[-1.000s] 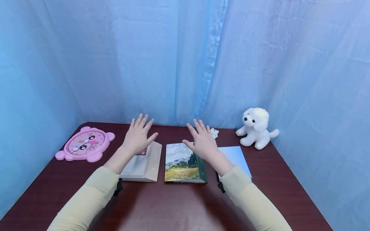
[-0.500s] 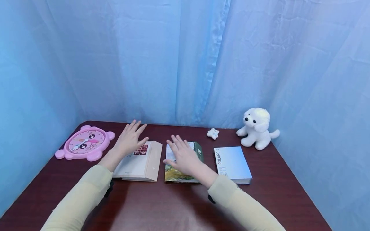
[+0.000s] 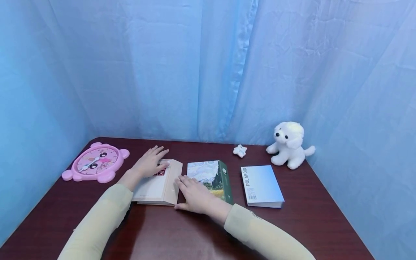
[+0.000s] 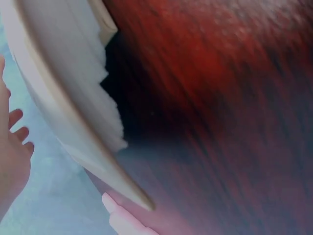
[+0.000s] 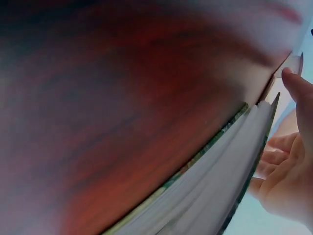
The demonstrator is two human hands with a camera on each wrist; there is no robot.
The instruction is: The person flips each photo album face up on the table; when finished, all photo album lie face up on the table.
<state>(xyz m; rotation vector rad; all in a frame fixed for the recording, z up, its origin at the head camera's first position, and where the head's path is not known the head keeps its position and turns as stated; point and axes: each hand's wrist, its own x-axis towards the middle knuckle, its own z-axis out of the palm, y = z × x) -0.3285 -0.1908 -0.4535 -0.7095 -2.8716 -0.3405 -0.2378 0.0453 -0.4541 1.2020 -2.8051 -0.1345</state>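
Note:
In the head view, my left hand (image 3: 150, 163) lies with fingers spread over a thick cream book (image 3: 170, 180) with red lettering blocks; contact cannot be told. My right hand (image 3: 195, 195) hovers over the lower left of a photo album (image 3: 208, 177) with a painted landscape cover and green spine. Its fingertips reach the gap beside the cream book, and neither hand grips anything. Loose page ends of the cream book (image 4: 63, 54) fill part of the left wrist view. In the right wrist view the album's page edges (image 5: 210, 171) show below my right palm (image 5: 293, 171).
A white-and-blue Polaroid book (image 3: 263, 186) lies to the right. A small white star (image 3: 240, 151) and a white plush dog (image 3: 289, 144) are behind it. A pink bear-shaped clock (image 3: 97, 162) is on the left of the dark wooden table (image 3: 156, 231). Blue curtains (image 3: 162, 72) enclose it.
My right hand has moved left and down from above the album's far right to its lower left. The left hand went slightly left, then back right and lower over the cream book.

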